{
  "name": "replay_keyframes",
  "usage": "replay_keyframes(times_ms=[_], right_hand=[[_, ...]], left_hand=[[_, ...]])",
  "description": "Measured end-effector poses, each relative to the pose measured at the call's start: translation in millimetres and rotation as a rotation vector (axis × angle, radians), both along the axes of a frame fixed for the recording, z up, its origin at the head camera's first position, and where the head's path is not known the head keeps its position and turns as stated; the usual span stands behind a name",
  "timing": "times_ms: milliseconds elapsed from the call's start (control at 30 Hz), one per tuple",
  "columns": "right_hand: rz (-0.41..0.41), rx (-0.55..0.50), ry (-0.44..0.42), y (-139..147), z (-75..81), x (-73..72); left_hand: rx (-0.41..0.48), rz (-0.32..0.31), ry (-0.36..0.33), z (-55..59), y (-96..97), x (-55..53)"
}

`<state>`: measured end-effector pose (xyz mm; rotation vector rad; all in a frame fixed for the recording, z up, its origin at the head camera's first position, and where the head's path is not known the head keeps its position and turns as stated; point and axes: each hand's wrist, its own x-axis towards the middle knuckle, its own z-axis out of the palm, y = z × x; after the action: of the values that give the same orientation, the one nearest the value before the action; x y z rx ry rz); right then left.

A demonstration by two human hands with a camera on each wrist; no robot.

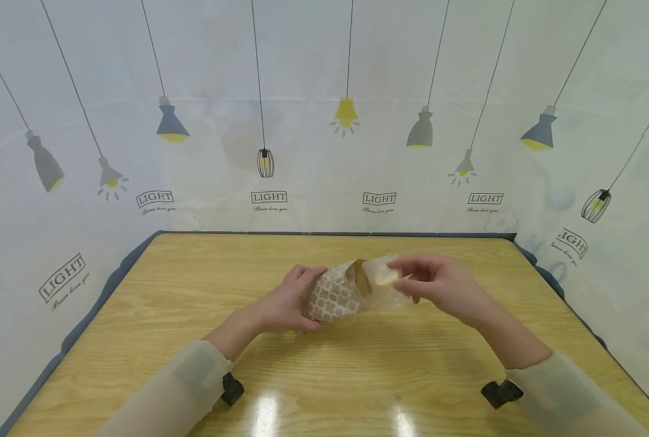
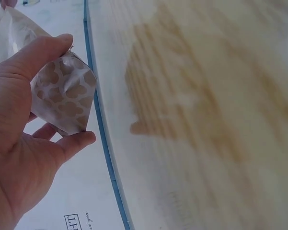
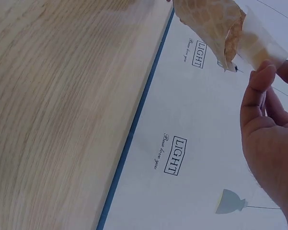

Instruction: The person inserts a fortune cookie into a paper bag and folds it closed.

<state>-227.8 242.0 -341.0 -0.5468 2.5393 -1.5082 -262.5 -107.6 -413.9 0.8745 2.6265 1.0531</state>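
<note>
A brown paper bag with a white lattice pattern is held above the table, its torn-looking mouth toward the right. My left hand grips its closed end; in the left wrist view, thumb and fingers curl around the patterned paper. At the mouth is a translucent, whitish packet with something pale yellow inside, partly out of the bag. My right hand pinches the packet's outer end between thumb and fingers, seen also in the right wrist view, where the packet meets the bag's edge. What lies deeper in the bag is hidden.
Beneath both hands spreads a light wooden table with a dark blue edge strip. White walls printed with lamps and lettering enclose its back and sides. A black wrist mount sits at the right cuff, another at the left.
</note>
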Motion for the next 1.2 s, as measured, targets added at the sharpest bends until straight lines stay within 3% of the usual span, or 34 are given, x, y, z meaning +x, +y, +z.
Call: replay_keyframes(times_ms=[233,667,867,1200], right_hand=[[-0.009,0.056,0.032,-14.2,1.7,-4.2],[-0.01,0.101,0.213,-31.4,-9.3,-6.7],[-0.019,0.079,0.23,-38.9,-15.3,-6.5],[-0.039,0.048,0.206,-40.3,-12.0,-3.8]], left_hand=[[0.001,-0.011,-0.013,3.1,4.6,1.9],[0.003,-0.015,-0.003,1.3,8.0,3.0],[0.026,-0.022,0.021,0.4,8.3,2.9],[0.043,-0.002,-0.006,0.4,5.6,3.2]])
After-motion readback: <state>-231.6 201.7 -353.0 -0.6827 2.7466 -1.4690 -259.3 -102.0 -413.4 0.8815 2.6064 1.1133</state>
